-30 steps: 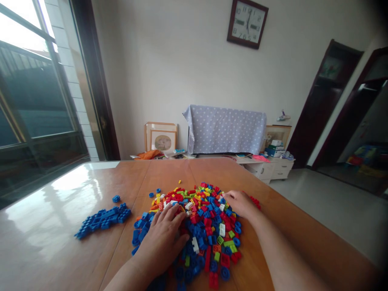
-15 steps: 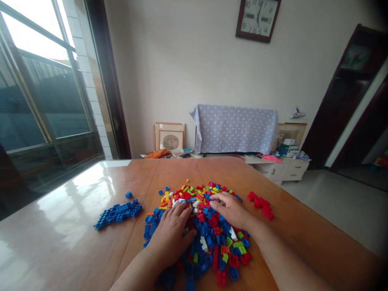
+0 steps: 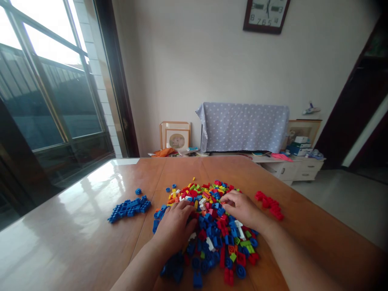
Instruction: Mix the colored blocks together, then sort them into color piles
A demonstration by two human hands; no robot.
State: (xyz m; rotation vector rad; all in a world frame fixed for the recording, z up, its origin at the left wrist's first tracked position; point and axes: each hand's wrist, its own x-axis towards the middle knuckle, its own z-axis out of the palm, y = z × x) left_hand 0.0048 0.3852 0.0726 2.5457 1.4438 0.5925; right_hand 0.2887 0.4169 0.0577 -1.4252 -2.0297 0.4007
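A large heap of mixed toy building bricks [image 3: 212, 232], in blue, red, white, yellow, orange and green, lies on the table in front of me. My left hand [image 3: 177, 224] rests palm down over the heap's left side, its fingers loosely bent and apart from the thumb. On the right side of the heap, my right hand [image 3: 241, 207] has thumb and forefinger brought together at a small reddish brick [image 3: 222, 203], partly covered by the fingertips.
Blue bricks [image 3: 129, 209] form a separate group left of the heap, with a small blue piece [image 3: 138, 191] behind them. Red bricks [image 3: 269, 205] lie in a group at the right. The brown table [image 3: 121, 242] reaches toward a low white cabinet [image 3: 287, 171] by the wall.
My right hand's fingers have drawn in toward each other at the bricks. The left hand's fingers have bent a little more. The whole view has shifted slightly as the head turned left.
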